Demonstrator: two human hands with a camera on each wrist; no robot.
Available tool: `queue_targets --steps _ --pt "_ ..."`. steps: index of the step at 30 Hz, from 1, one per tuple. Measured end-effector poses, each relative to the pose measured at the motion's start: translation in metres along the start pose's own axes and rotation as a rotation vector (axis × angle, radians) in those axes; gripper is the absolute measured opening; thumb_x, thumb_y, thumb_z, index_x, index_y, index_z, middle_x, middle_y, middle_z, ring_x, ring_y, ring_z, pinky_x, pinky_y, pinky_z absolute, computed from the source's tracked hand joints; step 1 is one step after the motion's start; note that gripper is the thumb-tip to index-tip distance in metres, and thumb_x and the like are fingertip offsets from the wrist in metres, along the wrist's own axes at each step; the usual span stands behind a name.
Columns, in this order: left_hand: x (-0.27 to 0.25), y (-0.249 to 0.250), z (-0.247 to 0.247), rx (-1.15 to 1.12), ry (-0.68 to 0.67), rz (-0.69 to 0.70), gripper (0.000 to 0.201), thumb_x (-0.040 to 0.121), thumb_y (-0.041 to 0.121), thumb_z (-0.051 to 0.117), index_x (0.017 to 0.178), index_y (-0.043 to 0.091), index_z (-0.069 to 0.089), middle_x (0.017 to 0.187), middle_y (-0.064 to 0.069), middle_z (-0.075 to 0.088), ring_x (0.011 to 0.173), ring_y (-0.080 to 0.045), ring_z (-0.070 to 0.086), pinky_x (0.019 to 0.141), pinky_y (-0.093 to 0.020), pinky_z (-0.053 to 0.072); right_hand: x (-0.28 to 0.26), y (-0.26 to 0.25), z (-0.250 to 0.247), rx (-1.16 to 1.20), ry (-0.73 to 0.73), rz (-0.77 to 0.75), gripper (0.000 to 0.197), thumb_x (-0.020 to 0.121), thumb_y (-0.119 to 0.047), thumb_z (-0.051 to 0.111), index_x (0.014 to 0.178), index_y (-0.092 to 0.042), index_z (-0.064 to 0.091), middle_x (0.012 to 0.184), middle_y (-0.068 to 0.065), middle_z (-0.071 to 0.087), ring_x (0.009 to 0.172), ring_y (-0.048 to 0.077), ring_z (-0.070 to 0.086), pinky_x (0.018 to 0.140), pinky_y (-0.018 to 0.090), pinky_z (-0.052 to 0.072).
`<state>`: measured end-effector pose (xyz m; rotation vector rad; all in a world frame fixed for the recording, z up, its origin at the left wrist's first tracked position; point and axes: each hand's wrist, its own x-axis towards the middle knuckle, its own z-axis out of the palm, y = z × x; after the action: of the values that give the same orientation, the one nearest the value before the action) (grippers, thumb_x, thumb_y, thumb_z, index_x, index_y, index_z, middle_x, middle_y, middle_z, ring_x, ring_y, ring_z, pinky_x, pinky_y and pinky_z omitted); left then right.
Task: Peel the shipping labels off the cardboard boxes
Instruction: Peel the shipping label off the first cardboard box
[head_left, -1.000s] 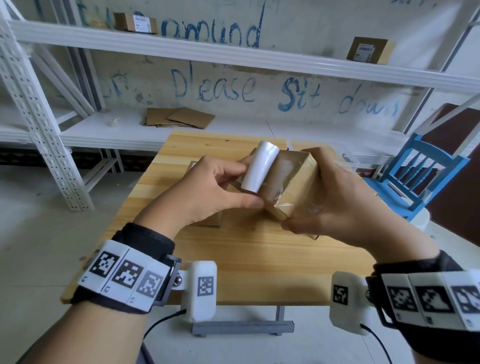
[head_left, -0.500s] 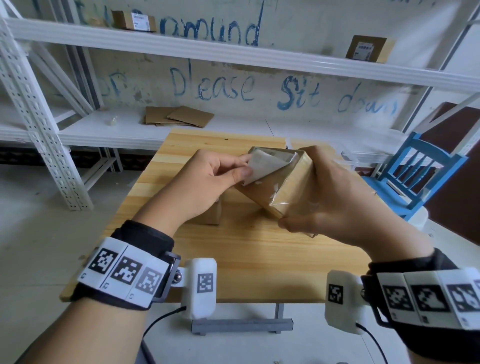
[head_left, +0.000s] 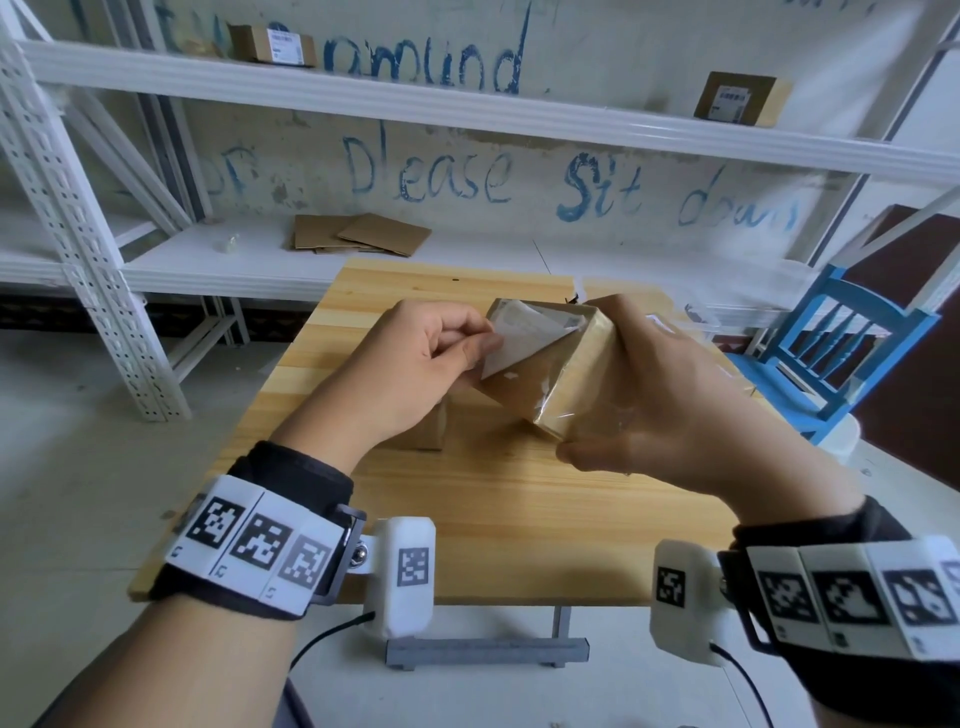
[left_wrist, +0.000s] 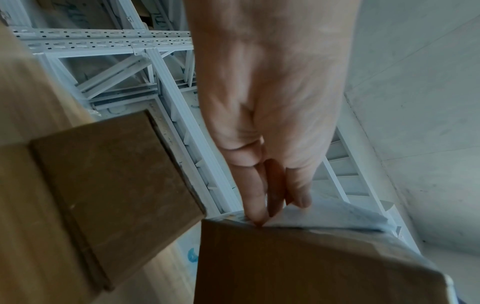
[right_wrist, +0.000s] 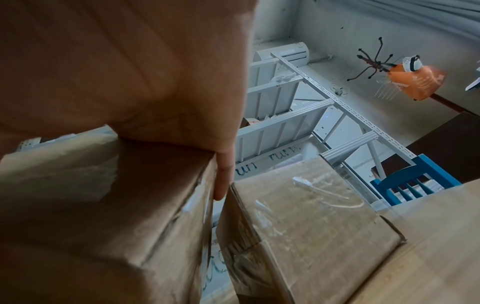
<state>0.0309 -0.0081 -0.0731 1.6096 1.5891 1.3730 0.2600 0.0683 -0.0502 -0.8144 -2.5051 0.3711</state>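
A taped cardboard box (head_left: 566, 384) is held tilted above the wooden table (head_left: 493, 519). My right hand (head_left: 654, 410) grips it from the right side and underneath. A white shipping label (head_left: 524, 338) is partly peeled off the box's top face, its lower corner lifted. My left hand (head_left: 441, 353) pinches that lifted part between thumb and fingers. In the left wrist view the fingertips (left_wrist: 259, 214) pinch the label (left_wrist: 337, 218) at the box's (left_wrist: 311, 267) edge. The right wrist view shows my hand (right_wrist: 223, 176) curled round the box (right_wrist: 103, 205).
A second cardboard box (head_left: 421, 431) stands on the table under my left hand; another box (right_wrist: 306, 222) lies beside the held one. Labelled boxes (head_left: 272, 44) (head_left: 737, 98) sit on the upper shelf, flat cardboard (head_left: 363, 236) on the lower. A blue chair (head_left: 852, 353) stands at right.
The label stood rolled up high off the box a second ago; now it lies lower and flatter, pinched at its lower edge. The box has tipped a little farther away.
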Motion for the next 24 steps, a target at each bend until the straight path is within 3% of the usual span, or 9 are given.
queue_targets --steps 10,15,19,22,24 --pt "0.0001 -0.0001 -0.0005 -0.034 -0.027 -0.017 0.016 0.101 0.023 0.059 0.088 0.018 0.068 0.093 -0.005 0.079 0.096 -0.023 0.076 0.097 -0.049 0.057 0.0004 0.0007 -0.0003 0.002 0.002 -0.006 0.087 0.055 -0.034 0.095 0.127 -0.028 0.046 0.089 -0.017 0.051 0.086 -0.01 0.051 0.064 0.01 0.039" --pt "0.0 0.0009 -0.0005 -0.068 -0.032 -0.024 0.019 0.102 0.02 0.057 0.085 0.017 0.065 0.095 -0.007 0.079 0.095 -0.019 0.076 0.097 -0.044 0.058 0.0002 0.0018 -0.0004 0.02 -0.003 0.0 0.088 0.055 -0.034 0.095 0.128 -0.029 0.046 0.09 -0.016 0.053 0.087 -0.008 0.052 0.064 0.01 0.04" --pt "-0.0023 0.0015 -0.0031 -0.102 -0.073 -0.054 0.022 0.103 0.022 0.055 0.083 0.022 0.065 0.098 -0.012 0.078 0.099 -0.025 0.075 0.106 -0.063 0.046 -0.0006 0.0022 -0.0006 0.024 0.005 0.006 0.088 0.054 -0.032 0.096 0.126 -0.029 0.046 0.088 -0.017 0.052 0.085 -0.011 0.051 0.064 0.008 0.039" --pt "-0.0038 0.0021 -0.0052 -0.157 -0.086 -0.082 0.018 0.103 0.018 0.054 0.087 0.013 0.062 0.1 -0.015 0.077 0.095 -0.022 0.072 0.109 -0.062 0.042 -0.0004 0.0023 -0.0004 0.017 0.002 0.009 0.089 0.054 -0.033 0.096 0.127 -0.029 0.046 0.088 -0.018 0.052 0.086 -0.013 0.05 0.065 0.007 0.038" --pt "-0.0041 0.0019 -0.006 -0.175 -0.104 -0.086 0.02 0.103 0.022 0.055 0.09 0.006 0.06 0.107 -0.024 0.073 0.099 -0.027 0.069 0.11 -0.067 0.037 0.0001 0.0022 -0.0004 0.015 0.0 0.01 0.089 0.054 -0.034 0.096 0.128 -0.03 0.047 0.089 -0.018 0.052 0.086 -0.012 0.051 0.065 0.007 0.038"
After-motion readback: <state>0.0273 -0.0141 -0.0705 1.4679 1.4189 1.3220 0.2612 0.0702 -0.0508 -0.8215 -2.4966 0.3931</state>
